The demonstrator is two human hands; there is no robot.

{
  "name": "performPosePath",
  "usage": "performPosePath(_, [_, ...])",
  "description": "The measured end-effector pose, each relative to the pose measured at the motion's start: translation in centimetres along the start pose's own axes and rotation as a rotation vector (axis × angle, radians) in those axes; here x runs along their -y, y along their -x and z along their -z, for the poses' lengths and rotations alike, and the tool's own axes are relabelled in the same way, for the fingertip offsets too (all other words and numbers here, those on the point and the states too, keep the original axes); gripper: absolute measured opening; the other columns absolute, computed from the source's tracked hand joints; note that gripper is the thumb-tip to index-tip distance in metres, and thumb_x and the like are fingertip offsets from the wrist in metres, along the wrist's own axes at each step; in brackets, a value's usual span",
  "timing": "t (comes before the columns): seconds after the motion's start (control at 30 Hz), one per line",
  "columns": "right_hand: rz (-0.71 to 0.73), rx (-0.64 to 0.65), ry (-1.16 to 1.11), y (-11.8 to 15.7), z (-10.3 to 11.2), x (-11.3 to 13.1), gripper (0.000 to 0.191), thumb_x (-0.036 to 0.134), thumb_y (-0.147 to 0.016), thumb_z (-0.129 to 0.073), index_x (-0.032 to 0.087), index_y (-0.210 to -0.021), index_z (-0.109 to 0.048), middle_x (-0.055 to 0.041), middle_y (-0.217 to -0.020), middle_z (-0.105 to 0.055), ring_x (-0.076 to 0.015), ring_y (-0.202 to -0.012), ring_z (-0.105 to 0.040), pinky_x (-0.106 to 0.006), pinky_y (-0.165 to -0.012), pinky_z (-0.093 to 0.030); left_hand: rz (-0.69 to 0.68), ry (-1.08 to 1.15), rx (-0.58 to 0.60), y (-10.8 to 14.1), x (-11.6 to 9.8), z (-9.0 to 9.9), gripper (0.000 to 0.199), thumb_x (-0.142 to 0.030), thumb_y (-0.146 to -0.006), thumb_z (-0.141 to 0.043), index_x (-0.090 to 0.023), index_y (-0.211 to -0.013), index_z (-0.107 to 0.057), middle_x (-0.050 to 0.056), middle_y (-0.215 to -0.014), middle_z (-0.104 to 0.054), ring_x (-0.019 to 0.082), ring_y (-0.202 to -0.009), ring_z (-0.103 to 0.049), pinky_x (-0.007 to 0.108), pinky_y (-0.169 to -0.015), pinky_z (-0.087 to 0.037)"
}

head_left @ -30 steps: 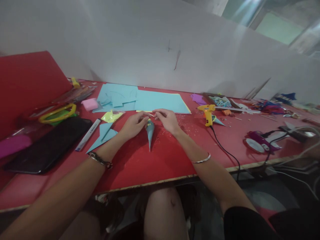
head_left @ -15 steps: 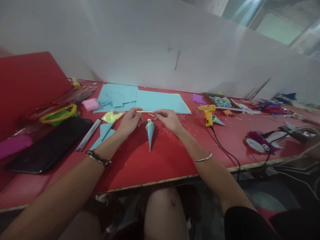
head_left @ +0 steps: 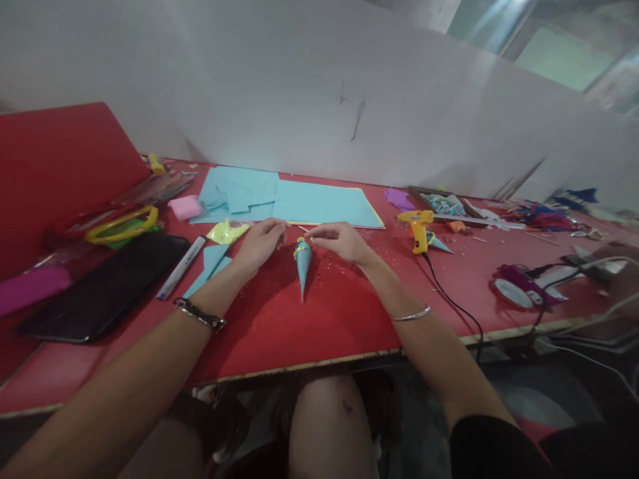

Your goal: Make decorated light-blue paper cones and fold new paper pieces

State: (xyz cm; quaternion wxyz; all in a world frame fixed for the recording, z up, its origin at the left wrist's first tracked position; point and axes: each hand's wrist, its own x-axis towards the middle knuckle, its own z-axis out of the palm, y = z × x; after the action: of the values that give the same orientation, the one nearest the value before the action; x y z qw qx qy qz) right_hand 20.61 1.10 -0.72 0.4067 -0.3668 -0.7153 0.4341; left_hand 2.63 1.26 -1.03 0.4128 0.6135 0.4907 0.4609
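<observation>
A small pale-blue cone lies on the red tabletop between my hands, its point towards me and yellow trim around its wide end. My left hand is just left of that end, thumb and fingers drawn together; whatever they hold is too small to make out. On the other side, my right hand pinches with its fingertips close by the cone's wide end. What is in that pinch, if anything, cannot be made out. A small pale stick lies just beyond the cone.
Blue sheets lie behind my hands. To the right are a yellow glue gun with its cord, another blue cone, a tray of scraps and a purple device. A marker and black phone-like slab lie left.
A thin yellow strip stretched between my two hands before; it no longer shows there. My right fingertips have come down a little, closer to the cone's wide end.
</observation>
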Motion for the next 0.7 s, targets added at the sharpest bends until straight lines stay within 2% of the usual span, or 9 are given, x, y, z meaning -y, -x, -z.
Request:
performPosePath(0.1, [-0.022,0.017,-0.017,0.0,0.1,0.0,0.015,0.024,-0.065,-0.064,0.016,-0.078,-0.065,-0.0032,-0.08,-0.067,-0.0145,-0.078,-0.061,-0.032,-0.078,-0.047,-0.047,-0.157,0.018,0.2,-0.1,0.0,0.019,-0.031,-0.074,-0.043,-0.016,-0.076,-0.054,-0.005,-0.057,-0.043,0.008,-0.05,-0.039,0.022,-0.05,-0.031])
performPosePath(0.17, [-0.019,0.019,-0.015,0.1,0.1,-0.1,0.015,0.025,-0.064,-0.065,0.016,-0.076,-0.065,-0.003,-0.079,-0.066,-0.0145,-0.077,-0.06,-0.031,-0.077,-0.047,-0.102,-0.268,0.072,0.4,-0.2,0.0,0.028,-0.036,-0.074,-0.044,-0.016,-0.091,-0.054,-0.002,-0.068,-0.049,0.01,-0.058,-0.045,0.023,-0.055,-0.036])
performPosePath(0.23, [0.008,0.019,0.007,0.1,0.1,-0.1,0.015,0.026,-0.065,-0.065,0.016,-0.076,-0.065,-0.0029,-0.078,-0.065,-0.0141,-0.076,-0.06,-0.031,-0.075,-0.047,-0.187,-0.358,0.16,0.6,-0.2,0.0,0.046,-0.041,-0.072,-0.047,-0.016,-0.111,-0.046,0.003,-0.086,-0.052,0.014,-0.072,-0.05,0.027,-0.065,-0.04])
performPosePath(0.33, [0.077,0.02,0.087,0.1,0.1,0.0,0.014,0.027,-0.067,-0.063,0.016,-0.076,-0.064,-0.003,-0.082,-0.062,-0.0128,-0.076,-0.057,-0.029,-0.072,-0.046,-0.292,-0.486,0.28,0.7,0.1,0.1,0.071,-0.046,-0.068,-0.053,-0.015,-0.128,-0.03,0.01,-0.11,-0.045,0.021,-0.094,-0.048,0.034,-0.08,-0.04])
performPosePath(0.47, [0.108,0.054,0.158,0.1,0.0,0.1,0.012,0.027,-0.069,-0.062,0.017,-0.075,-0.064,-0.0033,-0.083,-0.059,-0.0122,-0.075,-0.054,-0.028,-0.07,-0.044,-0.327,-0.551,0.367,0.6,0.8,0.2,0.081,-0.049,-0.065,-0.057,-0.02,-0.133,-0.021,0.013,-0.122,-0.036,0.026,-0.108,-0.041,0.039,-0.089,-0.036])
performPosePath(0.7, [0.072,0.092,0.18,0.1,-0.5,0.3,0.009,0.024,-0.069,-0.061,0.017,-0.074,-0.064,-0.0021,-0.079,-0.056,-0.0114,-0.071,-0.052,-0.029,-0.066,-0.043,-0.357,-0.534,0.397,0.4,1.3,0.4,0.083,-0.049,-0.065,-0.058,-0.024,-0.134,-0.019,0.012,-0.121,-0.035,0.026,-0.108,-0.042,0.039,-0.088,-0.036])
